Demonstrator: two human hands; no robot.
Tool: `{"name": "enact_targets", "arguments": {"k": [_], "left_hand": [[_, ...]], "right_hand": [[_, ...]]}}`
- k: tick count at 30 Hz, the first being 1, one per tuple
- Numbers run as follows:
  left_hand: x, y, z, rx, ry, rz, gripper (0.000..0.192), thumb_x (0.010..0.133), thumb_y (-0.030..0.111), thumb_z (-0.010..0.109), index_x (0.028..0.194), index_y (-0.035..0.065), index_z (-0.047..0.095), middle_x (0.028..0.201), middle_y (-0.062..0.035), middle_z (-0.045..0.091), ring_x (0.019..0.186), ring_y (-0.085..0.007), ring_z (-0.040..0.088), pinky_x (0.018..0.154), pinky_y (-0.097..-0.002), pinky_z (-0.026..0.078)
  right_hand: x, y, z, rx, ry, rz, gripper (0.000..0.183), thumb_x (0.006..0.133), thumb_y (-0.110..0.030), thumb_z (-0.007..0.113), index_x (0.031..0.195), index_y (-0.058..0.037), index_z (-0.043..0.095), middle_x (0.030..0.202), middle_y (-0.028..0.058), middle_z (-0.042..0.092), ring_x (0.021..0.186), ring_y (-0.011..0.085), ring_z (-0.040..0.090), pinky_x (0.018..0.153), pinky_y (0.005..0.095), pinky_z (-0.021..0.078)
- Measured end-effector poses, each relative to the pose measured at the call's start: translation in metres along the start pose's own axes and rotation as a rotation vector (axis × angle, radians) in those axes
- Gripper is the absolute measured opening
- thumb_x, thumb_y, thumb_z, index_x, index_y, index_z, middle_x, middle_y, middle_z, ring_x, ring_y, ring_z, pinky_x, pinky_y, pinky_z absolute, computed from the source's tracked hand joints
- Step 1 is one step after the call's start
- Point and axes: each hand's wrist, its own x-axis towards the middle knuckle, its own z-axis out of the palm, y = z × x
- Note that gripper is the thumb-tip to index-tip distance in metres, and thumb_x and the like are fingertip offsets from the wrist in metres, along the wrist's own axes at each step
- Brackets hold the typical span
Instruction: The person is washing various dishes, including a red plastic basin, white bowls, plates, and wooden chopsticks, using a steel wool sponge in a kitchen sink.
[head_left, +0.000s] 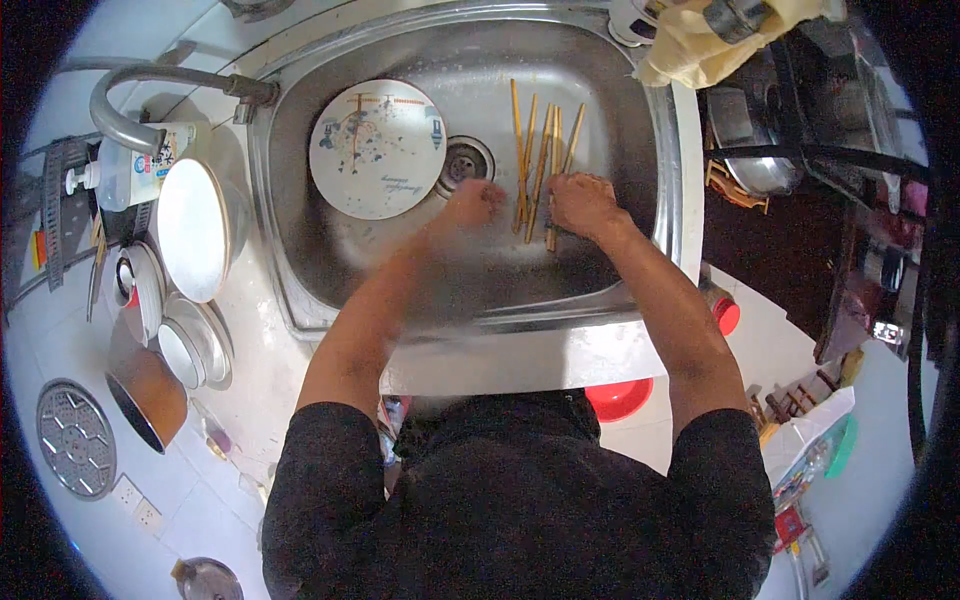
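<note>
Several wooden chopsticks (541, 154) lie spread in the right half of the steel sink (450, 262). Over the lower ends of the rightmost ones is my right hand (585, 202), its fingers curled; whether it grips any is hard to tell. My left hand (478, 202), blurred, hovers close below the drain (466, 166), left of the chopsticks, with its fingers partly hidden. A round white plate (377, 150) with a blue and brown print rests in the left part of the sink, beside the drain.
The faucet (180, 75) arches out from the sink's upper left corner. Left of the sink stand a soap bottle (131, 176), a large white-faced dish (193, 229), stacked bowls (187, 349) and a pot (148, 397). A yellowish cloth (694, 45) hangs at the upper right rim.
</note>
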Motion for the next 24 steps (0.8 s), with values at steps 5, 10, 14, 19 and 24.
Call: {"name": "enact_targets", "arguments": {"k": [5, 10, 14, 19, 24], "left_hand": [[0.001, 0.031, 0.032, 0.047, 0.144, -0.081, 0.027, 0.073, 0.004, 0.056, 0.101, 0.0042, 0.057, 0.084, -0.0164, 0.060, 0.079, -0.0296, 0.059, 0.069, -0.0367, 0.046], [-0.003, 0.040, 0.035, 0.290, 0.226, 0.238, 0.029, 0.069, 0.002, 0.057, 0.098, 0.0063, 0.058, 0.086, -0.0171, 0.059, 0.080, -0.0327, 0.058, 0.070, -0.0401, 0.046], [-0.003, 0.032, 0.025, 0.534, 0.058, 0.134, 0.031, 0.068, 0.004, 0.057, 0.099, 0.0066, 0.056, 0.088, -0.0166, 0.059, 0.082, -0.0351, 0.057, 0.071, -0.0424, 0.045], [-0.007, 0.032, 0.030, 0.201, 0.275, 0.106, 0.029, 0.068, 0.006, 0.059, 0.098, 0.0056, 0.055, 0.084, -0.0175, 0.058, 0.082, -0.0347, 0.056, 0.070, -0.0429, 0.045], [0.004, 0.052, 0.051, 0.694, 0.196, 0.108, 0.017, 0.068, 0.000, 0.055, 0.084, 0.0015, 0.052, 0.081, -0.0198, 0.055, 0.081, -0.0381, 0.055, 0.070, -0.0454, 0.044]], "right_hand": [[0.012, 0.006, 0.028, 0.078, 0.187, -0.216, 0.030, 0.071, -0.018, 0.058, 0.101, -0.0162, 0.058, 0.088, 0.0135, 0.062, 0.086, 0.0315, 0.059, 0.076, 0.0423, 0.0455], [0.010, 0.006, 0.015, -0.006, 0.026, -0.147, 0.025, 0.073, -0.015, 0.054, 0.096, -0.0095, 0.060, 0.087, 0.0167, 0.062, 0.088, 0.0319, 0.059, 0.073, 0.0456, 0.0460], [0.003, 0.014, 0.010, -0.042, -0.046, -0.110, 0.024, 0.072, -0.017, 0.057, 0.094, -0.0078, 0.060, 0.087, 0.0174, 0.061, 0.087, 0.0317, 0.060, 0.071, 0.0427, 0.0476], [-0.036, 0.016, -0.016, 0.039, -0.001, -0.146, 0.028, 0.072, -0.013, 0.057, 0.100, -0.0095, 0.058, 0.087, 0.0152, 0.061, 0.086, 0.0315, 0.059, 0.075, 0.0426, 0.0459], [-0.054, 0.031, -0.009, 0.126, 0.145, -0.178, 0.035, 0.073, -0.019, 0.060, 0.106, -0.0093, 0.054, 0.089, 0.0153, 0.060, 0.082, 0.0321, 0.059, 0.074, 0.0421, 0.0475]]}}
